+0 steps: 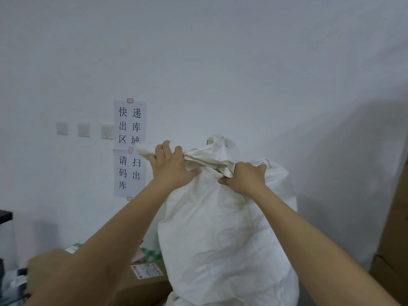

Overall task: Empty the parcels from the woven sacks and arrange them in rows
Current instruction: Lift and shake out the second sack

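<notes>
A full white woven sack (225, 228) is seen standing upright in front of a pale wall (220, 51), and its gathered neck is held up at arm's length by both hands. The left hand (172, 166) is closed around the twisted top of the sack, with a loose end of the fabric sticking out to the left past the fingers. The right hand (244, 177) is clenched on the bunched cloth just below and to the right of the neck, its thumb pressed into the folds. Between the two hands the material is pulled into tight creases. Both bare forearms are stretched forward from the lower edge of the view. On the wall behind the left hand two paper notices (130, 149) with large printed characters are fixed one above the other, and three wall switches (84, 129) are set in a row to their left. Low down on the left, beside the sack, a brown cardboard box (141, 286) with a shipping label (146, 270) is seen, and behind it something with a green and white pattern is partly hidden by the left arm. At the right edge more brown cartons (393, 250) are stacked against the wall.
</notes>
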Demonstrator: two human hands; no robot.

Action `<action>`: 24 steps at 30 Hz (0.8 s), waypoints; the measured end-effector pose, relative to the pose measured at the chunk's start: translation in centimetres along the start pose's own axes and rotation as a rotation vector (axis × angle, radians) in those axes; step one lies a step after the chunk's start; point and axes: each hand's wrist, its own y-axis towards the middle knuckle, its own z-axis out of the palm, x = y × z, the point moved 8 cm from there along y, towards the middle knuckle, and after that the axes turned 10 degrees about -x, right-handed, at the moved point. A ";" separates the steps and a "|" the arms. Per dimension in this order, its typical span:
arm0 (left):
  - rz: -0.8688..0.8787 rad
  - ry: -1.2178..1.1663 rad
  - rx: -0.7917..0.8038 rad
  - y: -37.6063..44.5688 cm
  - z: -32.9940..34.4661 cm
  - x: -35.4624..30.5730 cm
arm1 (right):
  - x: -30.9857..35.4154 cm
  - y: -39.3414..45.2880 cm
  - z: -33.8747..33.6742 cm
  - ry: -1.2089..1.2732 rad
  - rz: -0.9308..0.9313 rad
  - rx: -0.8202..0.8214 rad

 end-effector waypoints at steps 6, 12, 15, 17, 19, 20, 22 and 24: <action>0.051 -0.288 0.214 -1.7 4.3 0.1 | 1.0 -0.6 -1.0 -0.148 -0.129 -0.127; 0.032 -0.602 0.128 -2.5 5.5 -0.2 | 1.4 -1.9 -1.9 0.000 -0.192 -0.132; -0.012 -0.604 0.007 -2.4 4.7 0.0 | 1.2 -1.8 -1.9 0.029 -0.208 -0.142; -0.056 -0.552 -0.025 -2.6 4.5 0.1 | 0.6 -1.5 -1.3 0.110 -0.179 -0.092; -0.042 -0.499 -0.067 -2.9 4.3 -0.3 | 0.1 -1.5 -1.1 0.211 -0.146 -0.019; -0.018 -0.480 -0.088 -3.0 4.3 -0.5 | 0.0 -1.7 -1.1 0.267 -0.133 0.024; 0.025 -0.477 -0.114 -3.3 4.4 -0.9 | -0.2 -2.0 -1.1 0.341 -0.121 0.093; 0.017 -0.575 -0.094 -3.4 4.4 -1.0 | -1.0 -2.0 -0.7 0.261 -0.114 0.124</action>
